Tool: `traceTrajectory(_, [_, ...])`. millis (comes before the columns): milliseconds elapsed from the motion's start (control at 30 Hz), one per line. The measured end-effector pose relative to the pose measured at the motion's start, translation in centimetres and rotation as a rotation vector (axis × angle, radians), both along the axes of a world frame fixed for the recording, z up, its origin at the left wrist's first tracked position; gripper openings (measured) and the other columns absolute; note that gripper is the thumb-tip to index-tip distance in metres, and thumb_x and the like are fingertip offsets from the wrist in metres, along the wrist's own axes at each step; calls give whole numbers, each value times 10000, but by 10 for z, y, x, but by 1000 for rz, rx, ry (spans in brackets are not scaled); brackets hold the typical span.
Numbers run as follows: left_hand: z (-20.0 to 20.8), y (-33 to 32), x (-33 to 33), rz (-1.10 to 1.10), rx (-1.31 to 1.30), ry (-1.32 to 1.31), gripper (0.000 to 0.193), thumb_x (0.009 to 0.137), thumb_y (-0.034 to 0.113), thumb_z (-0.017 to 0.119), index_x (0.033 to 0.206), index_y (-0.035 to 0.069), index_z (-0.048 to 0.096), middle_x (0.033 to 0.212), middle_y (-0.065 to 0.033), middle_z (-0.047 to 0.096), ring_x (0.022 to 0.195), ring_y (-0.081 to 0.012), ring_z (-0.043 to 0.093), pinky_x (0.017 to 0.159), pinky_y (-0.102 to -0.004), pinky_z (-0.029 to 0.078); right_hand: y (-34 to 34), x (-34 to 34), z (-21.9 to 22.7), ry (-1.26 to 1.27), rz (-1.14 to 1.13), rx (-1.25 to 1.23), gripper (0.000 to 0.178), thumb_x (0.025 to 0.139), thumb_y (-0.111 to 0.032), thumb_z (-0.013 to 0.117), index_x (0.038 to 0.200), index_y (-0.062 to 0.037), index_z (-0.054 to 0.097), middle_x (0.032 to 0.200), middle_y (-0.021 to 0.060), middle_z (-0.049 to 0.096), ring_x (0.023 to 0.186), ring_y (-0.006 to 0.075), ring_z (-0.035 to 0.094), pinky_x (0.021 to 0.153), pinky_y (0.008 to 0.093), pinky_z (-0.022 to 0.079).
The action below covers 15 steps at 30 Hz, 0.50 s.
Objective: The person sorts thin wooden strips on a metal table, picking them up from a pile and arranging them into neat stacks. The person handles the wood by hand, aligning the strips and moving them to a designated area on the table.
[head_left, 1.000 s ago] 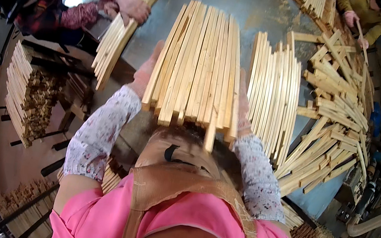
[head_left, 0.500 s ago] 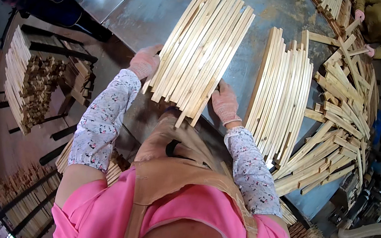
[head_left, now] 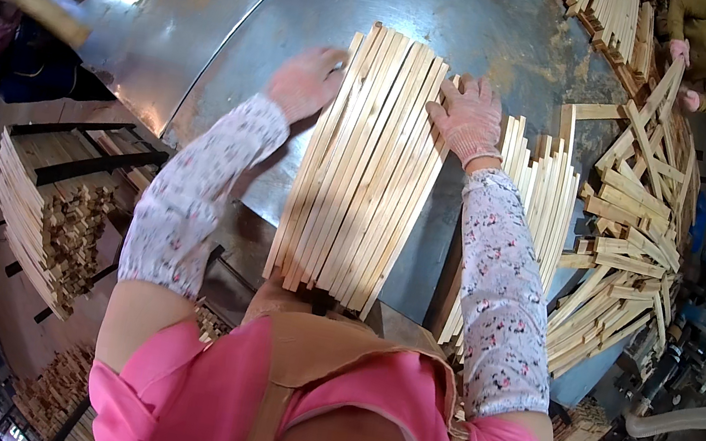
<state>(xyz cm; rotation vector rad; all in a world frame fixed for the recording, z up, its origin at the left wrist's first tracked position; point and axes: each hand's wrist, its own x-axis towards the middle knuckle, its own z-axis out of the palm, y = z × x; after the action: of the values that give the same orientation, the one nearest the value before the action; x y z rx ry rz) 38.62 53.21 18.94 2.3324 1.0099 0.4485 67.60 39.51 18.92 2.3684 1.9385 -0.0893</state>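
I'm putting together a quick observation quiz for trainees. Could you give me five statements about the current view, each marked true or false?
1. The right hand touches the right edge of the middle bundle of wooden strips. True.
2. The left hand is on the far right of that bundle. False: it is at the left edge.
3. The jumbled strips lie left of that bundle. False: the jumbled strips lie to its right.
4. A co-worker's hand shows at the upper right. True.
5. Both forearm sleeves are plain black. False: the sleeves are white with a floral pattern.
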Motion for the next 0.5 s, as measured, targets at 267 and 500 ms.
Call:
traceTrajectory(267, [-9, 112, 112, -222, -80, 539, 375, 993, 377, 574, 1204, 120, 748, 1359, -134, 687, 1263, -363, 643, 1023, -492, 529, -31, -48, 25, 1243, -664, 193, 798, 952, -416, 695, 1605, -29, 451, 1251, 161, 678, 1013, 224, 668, 887, 394, 573])
traceTrajectory(500, [25, 112, 99, -62, -220, 45, 366, 950, 374, 692, 1234, 156, 766, 1277, -165, 737, 1201, -333, 706, 1069, -422, 549, -107, -101, 18, 1232, -679, 464, 609, 1052, -369, 653, 1476, 36, 488, 924, 90, 696, 683, 140, 651, 565, 293, 552])
